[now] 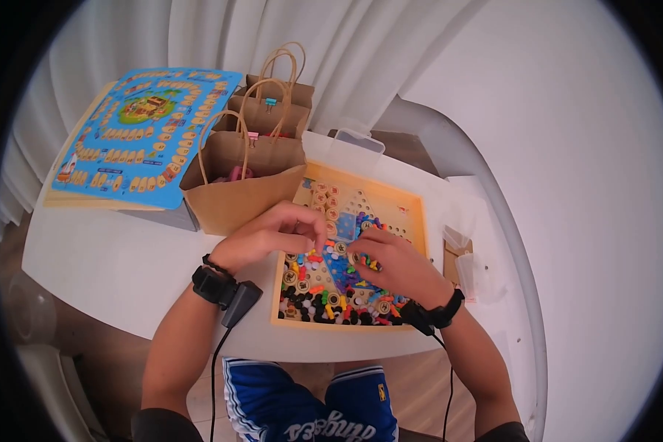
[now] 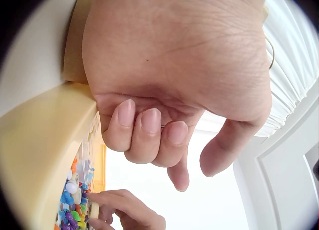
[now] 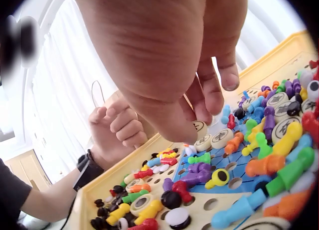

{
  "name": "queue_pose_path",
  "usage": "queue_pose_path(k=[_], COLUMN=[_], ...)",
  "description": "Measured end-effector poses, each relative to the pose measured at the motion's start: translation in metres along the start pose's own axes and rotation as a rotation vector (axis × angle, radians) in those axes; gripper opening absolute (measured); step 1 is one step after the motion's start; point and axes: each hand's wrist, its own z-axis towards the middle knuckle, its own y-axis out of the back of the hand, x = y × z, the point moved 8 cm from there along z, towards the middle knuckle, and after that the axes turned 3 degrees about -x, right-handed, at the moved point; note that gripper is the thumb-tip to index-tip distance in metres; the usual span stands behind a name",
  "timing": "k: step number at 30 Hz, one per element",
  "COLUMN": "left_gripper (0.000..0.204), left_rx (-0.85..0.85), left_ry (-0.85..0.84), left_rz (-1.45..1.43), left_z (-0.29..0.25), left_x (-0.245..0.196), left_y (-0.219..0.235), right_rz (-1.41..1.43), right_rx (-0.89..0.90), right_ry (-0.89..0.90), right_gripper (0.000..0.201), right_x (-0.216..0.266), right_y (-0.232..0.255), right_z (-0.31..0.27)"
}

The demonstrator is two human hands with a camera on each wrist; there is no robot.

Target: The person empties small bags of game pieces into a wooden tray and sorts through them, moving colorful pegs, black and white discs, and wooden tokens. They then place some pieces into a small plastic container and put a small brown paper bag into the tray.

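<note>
My right hand point(image 1: 396, 259) is low over a shallow wooden game box point(image 1: 418, 214), pinching a round wooden Chinese chess piece point(image 3: 200, 126) between thumb and fingers. More of these discs point(image 3: 222, 138) lie just beside it. My left hand point(image 1: 287, 227) hovers above the left side of the box; in the left wrist view its fingers are loosely curled, thumb apart, and nothing shows in its grasp. Coloured pegs point(image 3: 198, 175) and black and white round pieces point(image 3: 178, 217) are strewn over the blue-patterned board inside. Rows of wooden discs point(image 1: 325, 197) lie at the back left of the box.
Brown paper bags point(image 1: 247, 195) with looped handles stand left of the box. Behind them, a blue printed game board point(image 1: 144, 136) lies on a stack. A clear plastic container point(image 1: 359, 141) sits behind the box, and clear plastic pieces point(image 1: 465, 276) lie right of it on the white table point(image 1: 110, 258).
</note>
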Motion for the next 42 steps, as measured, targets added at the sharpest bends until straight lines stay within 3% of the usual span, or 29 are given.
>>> queue_pose_path(k=[7, 23, 25, 28, 32, 34, 42], left_gripper=[0.017, 0.020, 0.019, 0.019, 0.017, 0.015, 0.027], left_rx=[-0.005, 0.024, 0.009, 0.011, 0.005, 0.008, -0.020], left_ry=[-0.016, -0.023, -0.020, 0.002, 0.019, -0.010, 0.043], left_rz=[-0.020, -0.004, -0.029, 0.009, 0.007, -0.027, -0.022], left_z=[0.000, 0.001, 0.000, 0.000, 0.001, 0.001, 0.000], left_x=[0.000, -0.004, -0.003, -0.001, -0.002, -0.001, -0.007], left_y=[0.001, -0.002, 0.000, 0.000, -0.001, 0.000, -0.002], right_rz=[-0.297, -0.273, -0.136, -0.145, -0.242, -0.273, -0.289], right_rx=[-0.148, -0.041, -0.099, -0.220, -0.360, -0.277, -0.199], right_ry=[0.186, 0.137, 0.134, 0.027, 0.042, -0.039, -0.080], right_gripper=[0.013, 0.022, 0.020, 0.022, 0.023, 0.023, 0.024], right_x=[0.014, 0.006, 0.006, -0.008, -0.037, -0.051, -0.069], right_y=[-0.010, -0.008, 0.009, 0.032, 0.032, 0.020, 0.003], right_z=[0.016, 0.014, 0.020, 0.037, 0.061, 0.073, 0.082])
